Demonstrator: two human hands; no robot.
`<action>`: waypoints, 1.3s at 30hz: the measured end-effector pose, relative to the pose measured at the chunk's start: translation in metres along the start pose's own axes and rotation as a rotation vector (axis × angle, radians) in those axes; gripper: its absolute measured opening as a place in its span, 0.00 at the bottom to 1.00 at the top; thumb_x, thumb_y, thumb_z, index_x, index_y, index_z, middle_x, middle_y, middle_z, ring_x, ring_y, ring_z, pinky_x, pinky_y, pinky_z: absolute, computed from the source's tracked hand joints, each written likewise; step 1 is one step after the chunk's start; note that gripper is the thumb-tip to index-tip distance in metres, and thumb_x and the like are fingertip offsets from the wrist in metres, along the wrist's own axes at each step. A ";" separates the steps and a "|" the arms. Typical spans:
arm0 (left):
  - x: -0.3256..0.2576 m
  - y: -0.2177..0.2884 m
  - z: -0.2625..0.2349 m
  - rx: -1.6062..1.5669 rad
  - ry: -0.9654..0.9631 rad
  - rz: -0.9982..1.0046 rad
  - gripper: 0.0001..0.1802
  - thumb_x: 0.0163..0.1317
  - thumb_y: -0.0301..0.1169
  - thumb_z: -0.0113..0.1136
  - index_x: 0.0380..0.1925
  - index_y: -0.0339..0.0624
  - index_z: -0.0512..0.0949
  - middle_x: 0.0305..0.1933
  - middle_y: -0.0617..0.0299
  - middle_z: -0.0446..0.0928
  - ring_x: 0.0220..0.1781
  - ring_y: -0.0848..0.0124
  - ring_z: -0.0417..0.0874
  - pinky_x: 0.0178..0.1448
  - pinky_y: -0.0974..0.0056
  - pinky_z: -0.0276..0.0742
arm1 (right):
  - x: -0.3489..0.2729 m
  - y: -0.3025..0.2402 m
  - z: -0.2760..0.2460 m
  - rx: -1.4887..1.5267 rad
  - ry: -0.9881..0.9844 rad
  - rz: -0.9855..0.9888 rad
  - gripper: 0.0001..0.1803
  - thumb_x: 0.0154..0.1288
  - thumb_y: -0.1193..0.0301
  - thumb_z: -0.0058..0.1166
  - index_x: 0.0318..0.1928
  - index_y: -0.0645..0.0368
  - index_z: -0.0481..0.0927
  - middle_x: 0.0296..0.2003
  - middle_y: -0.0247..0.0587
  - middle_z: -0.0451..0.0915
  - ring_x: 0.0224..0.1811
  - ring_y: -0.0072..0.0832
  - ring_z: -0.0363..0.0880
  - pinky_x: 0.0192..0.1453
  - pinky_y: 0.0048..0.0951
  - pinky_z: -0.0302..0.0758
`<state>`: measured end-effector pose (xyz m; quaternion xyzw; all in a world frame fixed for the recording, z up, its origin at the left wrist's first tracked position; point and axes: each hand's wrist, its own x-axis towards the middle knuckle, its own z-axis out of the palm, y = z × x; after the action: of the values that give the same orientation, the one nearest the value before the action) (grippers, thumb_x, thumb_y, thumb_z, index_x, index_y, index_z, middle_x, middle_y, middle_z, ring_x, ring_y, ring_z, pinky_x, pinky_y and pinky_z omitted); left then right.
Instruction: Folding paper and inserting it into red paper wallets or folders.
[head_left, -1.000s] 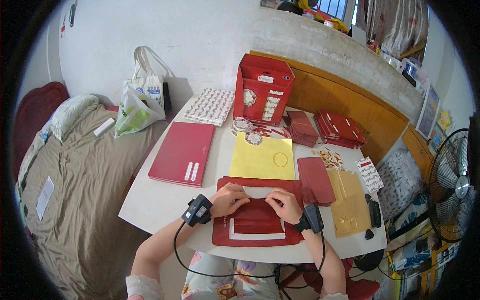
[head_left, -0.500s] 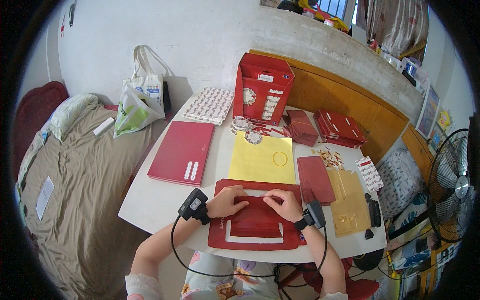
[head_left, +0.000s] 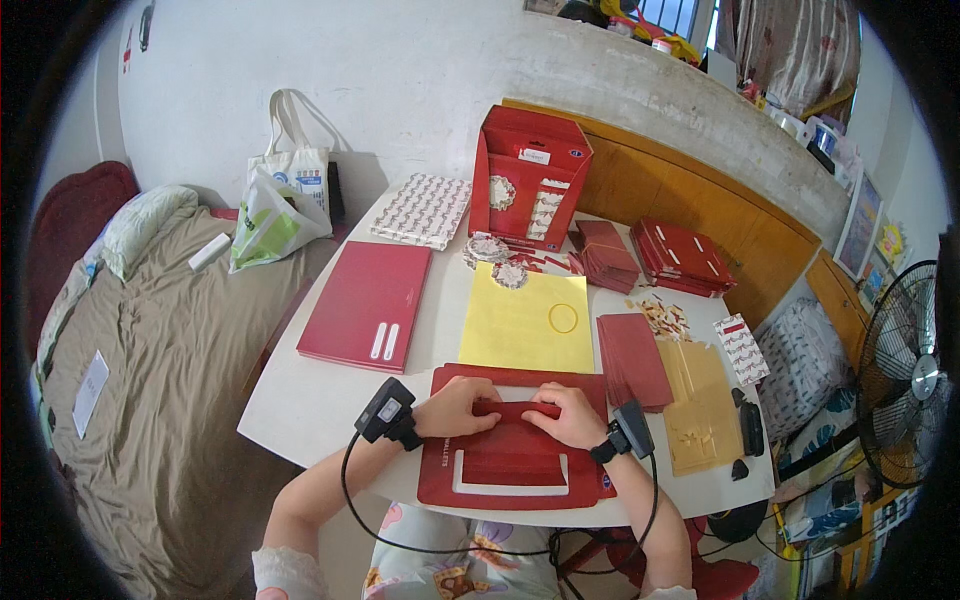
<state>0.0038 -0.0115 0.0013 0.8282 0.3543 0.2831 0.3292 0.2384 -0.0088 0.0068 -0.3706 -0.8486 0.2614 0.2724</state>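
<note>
A red cardboard sheet [head_left: 436, 489] with rounded corners and pale cut-out bands lies at the table's near edge. On its middle is a red card panel [head_left: 512, 440], its far edge slightly raised as a narrow folded strip. My left hand [head_left: 456, 407] pinches the left end of that strip, thumb on the near side. My right hand [head_left: 570, 416] grips the strip's right end in the same way. The fingertips are partly hidden behind the strip. Just beyond the hands is a yellow sheet [head_left: 522, 325] with a round outline and a scalloped paper piece [head_left: 510, 275] at its top.
A large red folder stack [head_left: 365, 305] lies left. Behind stand a red display box [head_left: 530, 180] and a patterned stack [head_left: 422, 210]. Red card stacks [head_left: 632, 362], a tan sheet [head_left: 705, 430] and paper scraps [head_left: 665, 318] fill the right. Wrist cables [head_left: 480, 551] hang over my lap.
Both hands have drawn slightly nearer to me along the panel's far edge. That edge is now bent up into a strip between my fingers. My right hand has shifted a little right.
</note>
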 end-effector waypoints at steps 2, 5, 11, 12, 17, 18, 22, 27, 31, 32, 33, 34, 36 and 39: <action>-0.001 0.002 0.001 -0.004 -0.008 0.006 0.13 0.53 0.33 0.66 0.34 0.34 0.80 0.33 0.51 0.78 0.35 0.58 0.80 0.40 0.59 0.74 | 0.000 -0.002 0.003 -0.006 0.001 -0.005 0.13 0.56 0.68 0.63 0.34 0.66 0.78 0.34 0.48 0.79 0.37 0.41 0.78 0.41 0.36 0.74; -0.001 0.005 0.002 0.086 0.001 0.053 0.13 0.53 0.32 0.66 0.33 0.33 0.80 0.31 0.51 0.77 0.33 0.57 0.79 0.39 0.59 0.74 | 0.001 -0.002 0.007 -0.022 0.048 -0.074 0.13 0.56 0.68 0.62 0.33 0.66 0.78 0.33 0.49 0.78 0.37 0.42 0.78 0.41 0.37 0.74; -0.002 0.000 0.002 0.119 0.030 0.097 0.11 0.53 0.32 0.64 0.30 0.34 0.79 0.29 0.49 0.75 0.34 0.52 0.77 0.39 0.56 0.73 | 0.002 -0.003 0.002 0.003 0.034 -0.106 0.12 0.54 0.68 0.65 0.32 0.64 0.78 0.31 0.43 0.78 0.35 0.37 0.76 0.39 0.33 0.72; 0.000 0.001 0.000 0.127 0.054 0.116 0.11 0.54 0.31 0.65 0.29 0.33 0.79 0.29 0.50 0.75 0.33 0.54 0.78 0.38 0.56 0.72 | 0.002 0.001 -0.004 -0.055 0.007 -0.128 0.12 0.54 0.67 0.65 0.32 0.63 0.79 0.31 0.42 0.78 0.34 0.36 0.75 0.39 0.33 0.71; 0.000 -0.004 0.002 0.103 0.072 0.117 0.12 0.55 0.32 0.65 0.29 0.32 0.79 0.29 0.50 0.75 0.31 0.56 0.77 0.36 0.57 0.72 | -0.003 0.010 -0.009 -0.129 -0.010 -0.120 0.13 0.54 0.66 0.64 0.31 0.62 0.79 0.28 0.39 0.76 0.32 0.35 0.71 0.40 0.34 0.67; 0.001 -0.003 0.001 0.103 0.073 0.116 0.12 0.55 0.32 0.65 0.29 0.32 0.79 0.29 0.50 0.75 0.31 0.56 0.77 0.36 0.57 0.72 | -0.003 0.012 -0.008 -0.128 -0.010 -0.120 0.13 0.54 0.66 0.64 0.31 0.62 0.79 0.28 0.39 0.76 0.32 0.35 0.71 0.40 0.34 0.67; -0.001 -0.009 -0.007 0.297 0.045 0.083 0.14 0.57 0.37 0.64 0.31 0.35 0.81 0.33 0.54 0.77 0.40 0.59 0.77 0.48 0.58 0.70 | -0.004 0.019 -0.009 -0.203 0.017 -0.119 0.13 0.55 0.64 0.63 0.33 0.61 0.80 0.30 0.41 0.77 0.36 0.38 0.72 0.45 0.37 0.66; -0.003 -0.023 -0.016 0.356 0.001 0.066 0.16 0.59 0.41 0.62 0.35 0.38 0.80 0.37 0.56 0.77 0.46 0.60 0.73 0.59 0.57 0.61 | -0.005 0.025 -0.012 -0.185 0.026 -0.073 0.16 0.55 0.61 0.64 0.32 0.62 0.80 0.30 0.41 0.77 0.36 0.38 0.73 0.45 0.37 0.65; -0.001 -0.023 -0.015 0.352 -0.008 0.055 0.16 0.59 0.41 0.61 0.35 0.38 0.78 0.36 0.55 0.76 0.46 0.60 0.73 0.58 0.57 0.61 | -0.004 0.023 -0.019 -0.205 0.004 -0.074 0.17 0.54 0.60 0.65 0.31 0.63 0.79 0.29 0.41 0.77 0.36 0.38 0.73 0.44 0.37 0.66; -0.001 -0.024 -0.015 0.340 -0.014 0.054 0.16 0.59 0.41 0.61 0.35 0.38 0.78 0.36 0.55 0.76 0.45 0.60 0.73 0.59 0.56 0.61 | -0.005 0.022 -0.021 -0.182 -0.001 -0.078 0.17 0.54 0.60 0.65 0.31 0.63 0.80 0.29 0.42 0.77 0.35 0.38 0.73 0.43 0.37 0.67; -0.001 -0.024 -0.015 0.330 -0.019 0.053 0.15 0.60 0.40 0.61 0.35 0.38 0.77 0.35 0.55 0.76 0.45 0.60 0.73 0.59 0.56 0.60 | -0.005 0.022 -0.022 -0.158 -0.007 -0.083 0.18 0.53 0.59 0.66 0.31 0.63 0.80 0.28 0.42 0.77 0.34 0.38 0.73 0.42 0.37 0.67; -0.001 -0.025 -0.016 0.330 -0.019 0.051 0.15 0.60 0.40 0.61 0.35 0.38 0.77 0.35 0.55 0.76 0.45 0.60 0.73 0.59 0.56 0.60 | -0.006 0.025 -0.023 -0.157 -0.007 -0.084 0.18 0.53 0.59 0.66 0.31 0.63 0.80 0.28 0.42 0.77 0.34 0.38 0.73 0.42 0.37 0.67; -0.001 -0.026 -0.018 0.302 -0.013 0.017 0.15 0.59 0.40 0.61 0.34 0.38 0.78 0.35 0.55 0.76 0.45 0.60 0.73 0.60 0.56 0.59 | -0.007 0.032 -0.024 -0.177 -0.016 -0.049 0.17 0.54 0.61 0.65 0.32 0.64 0.79 0.29 0.44 0.78 0.34 0.39 0.74 0.41 0.37 0.69; -0.001 -0.023 -0.020 0.266 -0.038 -0.022 0.14 0.59 0.39 0.61 0.34 0.39 0.78 0.34 0.56 0.76 0.45 0.60 0.73 0.62 0.56 0.58 | -0.006 0.031 -0.022 -0.185 -0.024 -0.033 0.16 0.54 0.64 0.65 0.33 0.66 0.78 0.29 0.45 0.78 0.32 0.38 0.74 0.38 0.36 0.70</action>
<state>-0.0205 0.0069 -0.0035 0.8657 0.3916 0.2145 0.2262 0.2719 0.0100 0.0007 -0.3770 -0.8784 0.1817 0.2309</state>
